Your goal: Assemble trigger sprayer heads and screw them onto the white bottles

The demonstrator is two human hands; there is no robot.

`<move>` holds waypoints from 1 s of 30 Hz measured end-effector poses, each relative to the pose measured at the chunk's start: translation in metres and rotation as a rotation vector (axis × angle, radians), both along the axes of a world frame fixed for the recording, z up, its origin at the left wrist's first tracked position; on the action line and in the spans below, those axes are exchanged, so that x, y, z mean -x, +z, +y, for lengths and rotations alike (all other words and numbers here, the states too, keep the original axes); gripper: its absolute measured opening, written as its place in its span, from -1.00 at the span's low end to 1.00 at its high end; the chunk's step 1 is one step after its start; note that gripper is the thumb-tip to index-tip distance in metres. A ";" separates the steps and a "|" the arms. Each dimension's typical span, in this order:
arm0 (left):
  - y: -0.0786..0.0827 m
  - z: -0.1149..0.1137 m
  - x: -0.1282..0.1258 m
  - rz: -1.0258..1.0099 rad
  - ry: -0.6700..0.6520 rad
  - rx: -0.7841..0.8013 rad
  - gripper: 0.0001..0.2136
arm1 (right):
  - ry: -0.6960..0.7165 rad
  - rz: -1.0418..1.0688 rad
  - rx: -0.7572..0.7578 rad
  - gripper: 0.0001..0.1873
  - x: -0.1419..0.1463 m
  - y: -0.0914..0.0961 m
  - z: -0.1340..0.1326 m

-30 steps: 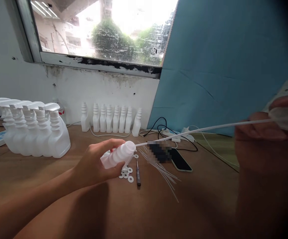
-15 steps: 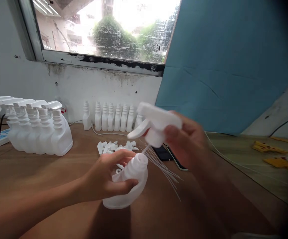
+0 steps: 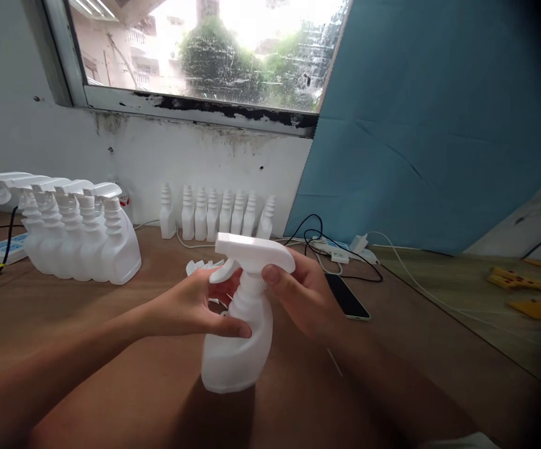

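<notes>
In front of me a white spray bottle (image 3: pixel 237 362) stands nearly upright on the brown table. My left hand (image 3: pixel 200 305) is wrapped round its ribbed neck and shoulder, thumb across the front. A white trigger sprayer head (image 3: pixel 252 249) sits on the bottle's mouth, its nozzle pointing left. My right hand (image 3: pixel 303 287) grips the back of that sprayer head, thumb on its near side and fingers behind. The dip tube is hidden inside the bottle. White loose sprayer parts (image 3: pixel 200 267) lie behind my left hand, mostly covered by it.
Several bottles with sprayer heads (image 3: pixel 78 243) stand in a row at left. Several small white bottles (image 3: pixel 200 215) line the wall. A phone (image 3: pixel 348 296) lies right of my right hand, with a power strip (image 3: pixel 336 249) and cables behind. Yellow pieces (image 3: pixel 523 279) lie far right.
My right hand has brought the sprayer head down and left onto the bottle's mouth; the tube went inside. The bottle has tipped more upright in my left hand. The view shifted slightly.
</notes>
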State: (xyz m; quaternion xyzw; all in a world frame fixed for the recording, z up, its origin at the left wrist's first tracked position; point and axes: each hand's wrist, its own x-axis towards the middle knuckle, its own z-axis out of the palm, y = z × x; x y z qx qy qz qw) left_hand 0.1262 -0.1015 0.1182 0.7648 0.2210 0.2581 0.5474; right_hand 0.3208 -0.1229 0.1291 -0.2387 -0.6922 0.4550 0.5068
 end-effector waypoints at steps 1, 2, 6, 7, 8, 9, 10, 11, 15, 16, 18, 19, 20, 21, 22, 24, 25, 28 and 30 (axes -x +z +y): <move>-0.001 0.001 0.000 -0.005 -0.008 0.007 -0.65 | 0.014 0.011 0.020 -0.73 0.001 -0.002 0.001; -0.002 0.001 0.000 -0.008 -0.019 0.010 -0.66 | 0.027 0.019 0.031 -0.72 0.002 -0.003 0.002; 0.003 0.006 0.006 0.073 -0.075 -0.055 -0.69 | 0.051 0.031 0.050 -0.69 0.004 -0.005 0.003; 0.006 0.007 0.009 0.119 -0.076 -0.106 -0.68 | 0.057 0.034 0.061 -0.68 0.004 -0.005 0.003; 0.011 0.008 0.013 0.156 -0.062 -0.174 -0.66 | 0.066 0.040 0.070 -0.67 0.005 -0.005 0.003; 0.015 0.008 0.018 0.175 -0.034 -0.249 -0.66 | 0.076 0.046 0.078 -0.66 0.005 -0.005 0.002; 0.021 0.008 0.022 0.168 0.007 -0.319 -0.66 | 0.089 0.050 0.085 -0.66 0.005 -0.005 0.002; 0.026 0.008 0.025 0.125 0.052 -0.378 -0.65 | 0.101 0.054 0.091 -0.67 0.005 -0.005 0.002; 0.043 0.001 0.029 -0.171 0.205 -0.490 -0.49 | 0.128 0.057 0.108 -0.68 0.005 -0.005 0.001; 0.047 -0.002 0.026 -0.229 0.242 -0.527 -0.50 | 0.123 0.056 0.110 -0.67 0.005 -0.004 0.001; 0.052 -0.009 0.019 -0.260 0.330 -0.649 -0.58 | 0.098 0.052 0.103 -0.66 0.004 -0.003 0.000; 0.054 -0.013 0.015 -0.247 0.375 -0.729 -0.63 | 0.084 0.048 0.095 -0.65 0.004 -0.003 -0.001; 0.056 -0.016 0.011 -0.222 0.416 -0.807 -0.71 | 0.077 0.047 0.086 -0.63 0.003 -0.004 -0.001; 0.058 -0.019 0.008 -0.202 0.451 -0.878 -0.79 | 0.080 0.049 0.081 -0.61 0.003 -0.004 -0.001; 0.058 -0.021 0.005 -0.196 0.476 -0.933 -0.86 | 0.093 0.054 0.083 -0.58 0.003 -0.006 0.000; 0.058 -0.023 0.002 -0.196 0.499 -0.984 -0.91 | 0.145 0.071 0.104 -0.54 0.004 -0.010 0.001; 0.058 -0.023 0.002 -0.199 0.509 -0.997 -0.90 | 0.183 0.079 0.118 -0.54 0.005 -0.012 0.002; 0.056 -0.021 0.002 -0.198 0.538 -1.051 -0.89 | 0.306 0.105 0.126 -0.62 0.009 -0.021 0.004; 0.056 -0.019 0.004 -0.198 0.541 -1.074 -0.93 | 0.358 0.128 0.109 -0.66 0.012 -0.024 0.004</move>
